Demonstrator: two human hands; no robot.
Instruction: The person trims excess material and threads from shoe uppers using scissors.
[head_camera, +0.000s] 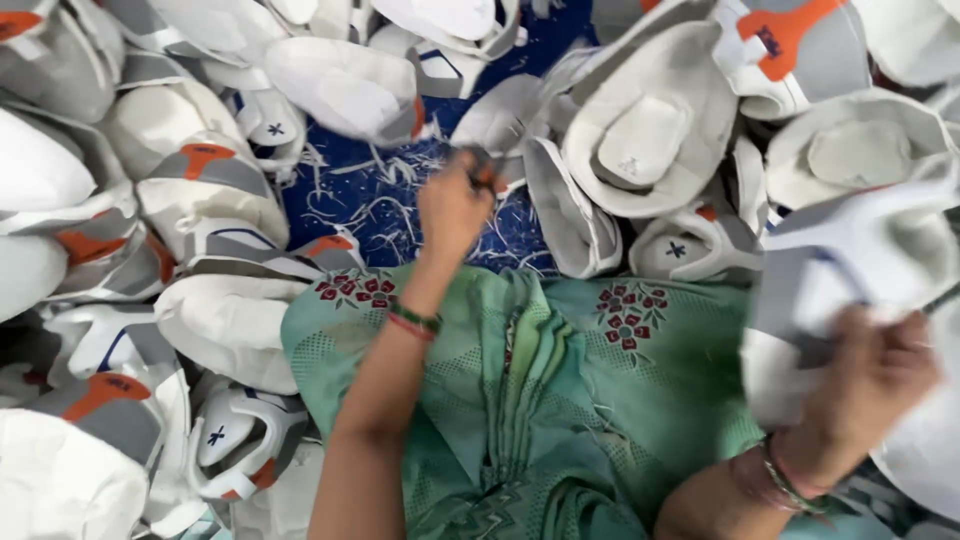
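Note:
My left hand (452, 203) reaches forward over the blue mat (350, 195) and is closed around a small tool with an orange handle (484, 175), likely scissors; the tool is blurred. My right hand (868, 385) at the lower right grips a white and grey shoe upper (850, 260) and holds it up, blurred by motion. Both wrists wear thin bangles. My green patterned garment (560, 390) covers my lap below the hands.
Piles of white, grey and orange shoe uppers (640, 130) ring the space on the left (200, 190), top and right. White thread and trim scraps (400, 170) litter the blue mat in the middle.

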